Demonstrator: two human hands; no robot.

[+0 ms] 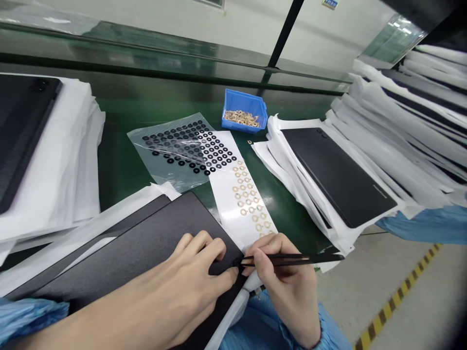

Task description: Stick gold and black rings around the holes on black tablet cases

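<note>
My left hand (189, 282) lies over a black flat panel (146, 233), its fingers bent and apart. One of its fingertips presses near the panel's corner, beside a small dark round part (237, 262). In my right hand (288, 287), closed in a pinch, is a pair of black tweezers (292, 259). The tweezers' tips meet that round part by my left fingertip. Just beyond the hands is a white sheet (233, 214) with rows of tan ring stickers (250, 193). A clear film (164, 170) with black rings (182, 141) overlaps its far end.
A blue bin (243, 102) of loose tan rings stands at the back. Black panels interleaved with white sheets are stacked at left (69, 160) and right (335, 175), with a taller stack (394, 131) farther right. Yellow-black tape (397, 296) marks the floor.
</note>
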